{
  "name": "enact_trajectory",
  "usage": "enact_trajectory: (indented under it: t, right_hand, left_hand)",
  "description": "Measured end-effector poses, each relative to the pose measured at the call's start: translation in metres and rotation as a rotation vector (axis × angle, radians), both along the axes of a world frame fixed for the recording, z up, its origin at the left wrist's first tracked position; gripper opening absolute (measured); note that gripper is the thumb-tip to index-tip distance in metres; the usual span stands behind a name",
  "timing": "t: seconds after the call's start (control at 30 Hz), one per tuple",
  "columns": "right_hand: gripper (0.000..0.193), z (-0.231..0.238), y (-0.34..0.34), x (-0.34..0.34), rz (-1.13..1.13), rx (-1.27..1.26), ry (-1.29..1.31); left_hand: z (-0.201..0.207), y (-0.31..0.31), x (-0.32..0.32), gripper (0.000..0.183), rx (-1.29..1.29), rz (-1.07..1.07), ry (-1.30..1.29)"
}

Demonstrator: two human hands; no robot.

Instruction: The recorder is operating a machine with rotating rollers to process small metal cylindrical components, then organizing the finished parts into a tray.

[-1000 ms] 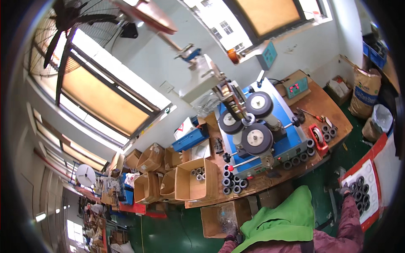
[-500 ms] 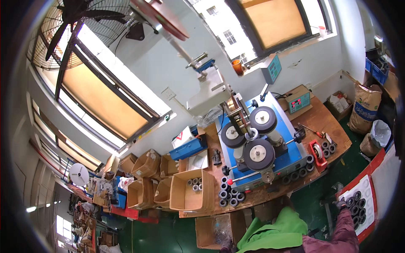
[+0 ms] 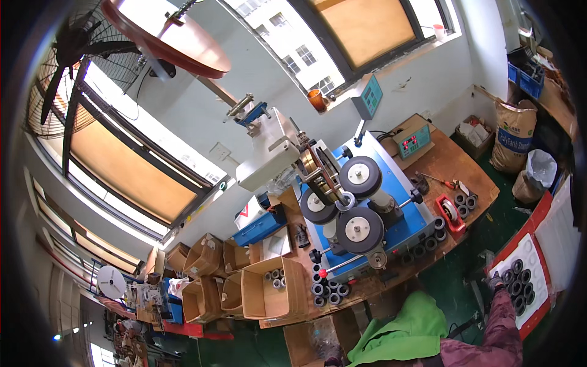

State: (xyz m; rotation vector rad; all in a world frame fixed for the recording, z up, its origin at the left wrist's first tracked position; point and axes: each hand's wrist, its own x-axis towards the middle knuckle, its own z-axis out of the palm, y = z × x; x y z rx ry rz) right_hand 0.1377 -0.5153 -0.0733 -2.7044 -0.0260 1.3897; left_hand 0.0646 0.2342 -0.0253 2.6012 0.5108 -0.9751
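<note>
Foreground, lower edge: green cloth (image 3: pixel 400 330) over the wearer's front, hiding part of the bench edge behind. L. hand (image 3: pixel 333 357), prob. the dark shape at the lower edge by the open cardboard box (image 3: pixel 296 347), is mostly cut off; finger state can't be told, nor whether it holds anything. Clear plastic in same box, outline indistinct.

R. hand (image 3: pixel 494 281), at end of patterned sleeve (image 3: pixel 502 318), lies at L. edge of white tray (image 3: pixel 529 249), just beside the nearest dark rings (image 3: pixel 518 286). Fingers too small & dim to read: spread, closed or pinching can't be told; contact w/ a ring likewise unclear. Rings lie grouped on tray; its far part shows pale round marks. Tray sits on a red-edged surface.

Mid-ground: wooden bench (image 3: pixel 474 183) w/ second ring cluster (image 3: pixel 328 292) near its front edge, beside a carton (image 3: pixel 262 300) holding a few more. Blue machine (image 3: pixel 400 211) bears three dark wheels, w/ one ring (image 3: pixel 346 200) set between them; overhead arm partly hides it.

Background: display unit (image 3: pixel 414 144), paper sack (image 3: pixel 512 136), caged fan (image 3: pixel 72 52), the last fading into the dark lens rim.
</note>
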Motion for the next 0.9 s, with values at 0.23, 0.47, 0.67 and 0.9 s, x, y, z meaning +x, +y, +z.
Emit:
enact_trajectory:
  t: [0.23, 0.47, 0.67, 0.9]
  right_hand:
    - [0.072, 0.008, 0.010, -0.001, -0.317, -0.008, 0.038]
    - [0.077, 0.064, 0.031, 0.010, -0.757, 0.197, 0.151]
    - [0.068, 0.121, 0.052, 0.022, -0.757, 0.086, 0.144]
    - [0.058, 0.130, 0.056, 0.019, -0.681, 0.026, 0.152]
  left_hand:
    - [-0.014, 0.016, -0.005, 0.023, 0.224, -0.437, -0.108]
    - [-0.010, 0.010, -0.027, 0.030, -0.229, 0.612, 0.081]
    - [-0.011, 0.009, -0.043, 0.032, -0.293, 0.314, -0.124]
    - [0.022, -0.005, -0.008, 0.032, -0.120, 0.371, 0.204]
